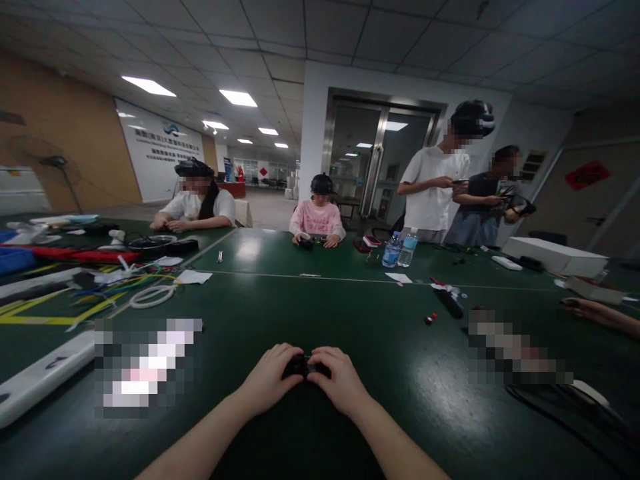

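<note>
Near the front middle of the dark green table (250,427), my left hand (273,377) and my right hand (340,377) are close together, thumbs toward each other. Between them is a small black object (304,365), with the fingers of both hands curled round its two ends. Its middle shows in the gap between the thumbs; my hands hide the rest, and it is too dark to tell what it is.
A white power strip (45,377) lies at left beside coiled cable (153,295). Small red pieces (430,319) and black cables (555,417) lie right. Two bottles (393,249) stand farther back. People are across the table; another person's hand (583,308) reaches in right.
</note>
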`<state>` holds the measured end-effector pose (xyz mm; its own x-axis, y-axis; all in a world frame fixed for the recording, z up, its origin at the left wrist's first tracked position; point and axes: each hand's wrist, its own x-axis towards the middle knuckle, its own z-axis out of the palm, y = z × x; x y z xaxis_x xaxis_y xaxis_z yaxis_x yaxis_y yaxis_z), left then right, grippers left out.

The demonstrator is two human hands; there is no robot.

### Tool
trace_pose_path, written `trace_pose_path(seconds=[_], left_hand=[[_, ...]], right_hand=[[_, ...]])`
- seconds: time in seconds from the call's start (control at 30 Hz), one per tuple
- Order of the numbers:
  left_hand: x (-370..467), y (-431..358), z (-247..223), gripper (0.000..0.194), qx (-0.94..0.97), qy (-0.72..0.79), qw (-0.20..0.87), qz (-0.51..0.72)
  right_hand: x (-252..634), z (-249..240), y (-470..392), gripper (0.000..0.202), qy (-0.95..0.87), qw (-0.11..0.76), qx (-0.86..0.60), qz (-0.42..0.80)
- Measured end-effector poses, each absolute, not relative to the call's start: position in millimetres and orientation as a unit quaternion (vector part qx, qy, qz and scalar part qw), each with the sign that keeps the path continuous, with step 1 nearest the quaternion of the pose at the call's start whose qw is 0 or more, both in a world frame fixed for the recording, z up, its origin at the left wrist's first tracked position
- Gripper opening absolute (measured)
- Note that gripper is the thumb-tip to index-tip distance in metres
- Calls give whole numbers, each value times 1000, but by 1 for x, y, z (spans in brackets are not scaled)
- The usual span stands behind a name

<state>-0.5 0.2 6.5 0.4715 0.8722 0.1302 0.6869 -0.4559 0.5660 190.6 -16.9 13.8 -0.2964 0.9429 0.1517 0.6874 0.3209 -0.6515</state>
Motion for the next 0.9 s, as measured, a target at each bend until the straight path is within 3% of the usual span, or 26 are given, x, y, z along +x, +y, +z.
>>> trace_pose_path(seconds=[0.9], left_hand=[[-6, 3, 5, 43, 803, 486, 276, 206]], right_hand=[[216, 19, -15, 25, -673, 433, -536, 268]])
